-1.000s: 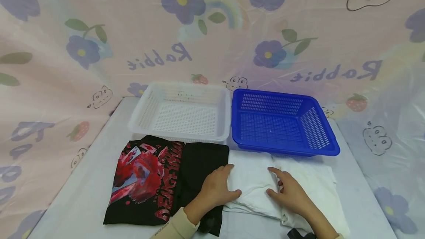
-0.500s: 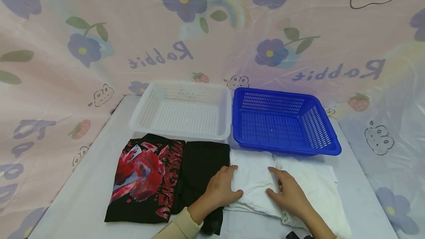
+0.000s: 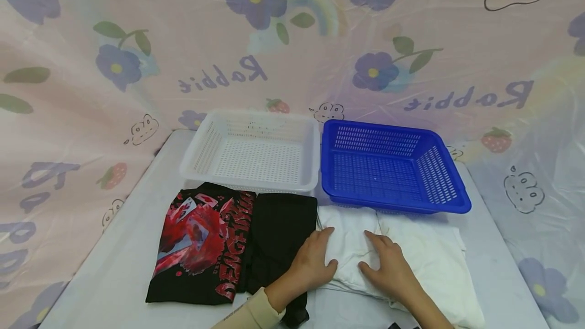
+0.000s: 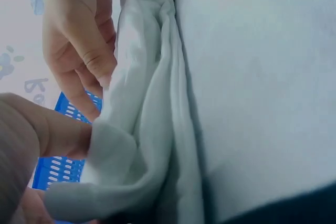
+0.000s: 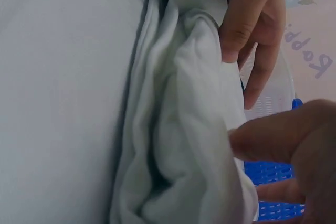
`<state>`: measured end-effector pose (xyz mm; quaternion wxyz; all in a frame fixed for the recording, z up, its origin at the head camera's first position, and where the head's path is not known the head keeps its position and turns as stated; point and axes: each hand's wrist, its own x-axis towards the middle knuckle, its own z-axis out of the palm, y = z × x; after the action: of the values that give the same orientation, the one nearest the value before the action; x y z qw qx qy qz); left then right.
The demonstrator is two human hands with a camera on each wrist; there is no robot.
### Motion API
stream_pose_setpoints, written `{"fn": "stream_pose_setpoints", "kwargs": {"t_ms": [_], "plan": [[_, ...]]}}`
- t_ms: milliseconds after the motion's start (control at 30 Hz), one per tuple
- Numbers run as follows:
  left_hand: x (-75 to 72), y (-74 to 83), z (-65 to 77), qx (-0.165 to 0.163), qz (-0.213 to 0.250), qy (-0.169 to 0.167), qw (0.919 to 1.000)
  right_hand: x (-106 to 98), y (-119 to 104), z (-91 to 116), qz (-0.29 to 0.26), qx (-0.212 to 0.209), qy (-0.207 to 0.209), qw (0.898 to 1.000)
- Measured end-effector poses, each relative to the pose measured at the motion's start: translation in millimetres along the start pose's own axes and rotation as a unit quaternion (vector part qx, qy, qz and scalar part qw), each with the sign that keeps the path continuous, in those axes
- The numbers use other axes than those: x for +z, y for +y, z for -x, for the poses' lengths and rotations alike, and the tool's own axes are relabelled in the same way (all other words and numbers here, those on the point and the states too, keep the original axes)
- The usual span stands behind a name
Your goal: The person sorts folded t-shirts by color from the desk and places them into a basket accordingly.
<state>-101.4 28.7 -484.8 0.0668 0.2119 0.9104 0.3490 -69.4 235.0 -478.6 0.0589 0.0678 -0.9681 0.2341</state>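
The step in hand looks like taking hold of a folded white garment (image 3: 349, 255), which sits at the near middle of the surface (image 3: 107, 273) with its lower layers resting there. The left hand (image 3: 308, 263) works at its 9 o'clock edge, the right hand (image 3: 390, 265) at its 3 o'clock edge. Each grip is moderately narrow and holds white cloth: thumb and forefinger stand somewhat apart, facing in, with the upper layers puckered between the hands. How far the other fingers reach beneath is hidden.

Measured from that garment, a plain black folded garment (image 3: 279, 227) lies just beside it at 9 o'clock, with a black red-printed T-shirt (image 3: 194, 242) beyond it. A folded off-white garment (image 3: 429, 263) adjoins at 3 o'clock. A white plastic basket (image 3: 258, 159) stands towards 10 to 11 o'clock, a blue plastic basket (image 3: 372, 169) towards 1 o'clock.

The next move probably calls for catching every layer from both sides and raising them evenly; a hold on the top layers alone could let the lower folds slip out.
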Motion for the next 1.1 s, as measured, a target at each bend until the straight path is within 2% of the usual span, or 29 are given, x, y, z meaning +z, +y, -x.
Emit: {"fn": "stream_pose_setpoints", "kwargs": {"t_ms": [167,300,567,667,833,967,1100], "plan": [[3.4,0.5,2.0,0.005,0.049,-0.001,0.9988,0.0,-4.7,1.7,-0.011,-0.005,0.010,1.000],[5.4,1.3,3.7,0.010,0.070,0.012,0.9974,0.1,-7.0,1.4,-0.026,-0.006,0.012,1.000],[3.1,4.6,2.1,-0.024,0.107,0.002,0.9940,2.0,-12.5,5.4,-0.001,-0.010,0.025,1.000],[0.5,1.8,-0.3,-0.039,0.142,0.004,0.9891,3.1,-13.5,5.3,0.004,-0.006,0.033,0.999],[-1.7,-2.4,-1.2,-0.065,0.208,0.001,0.9758,5.0,-15.1,2.9,-0.001,-0.023,0.041,0.999],[-0.2,-2.9,0.0,-0.080,0.234,0.008,0.9690,2.6,-14.5,1.3,-0.027,-0.026,0.017,0.999],[1.4,-4.8,0.7,-0.086,0.218,0.013,0.9721,-4.5,-10.0,-1.6,-0.062,0.014,-0.031,0.997]]}}
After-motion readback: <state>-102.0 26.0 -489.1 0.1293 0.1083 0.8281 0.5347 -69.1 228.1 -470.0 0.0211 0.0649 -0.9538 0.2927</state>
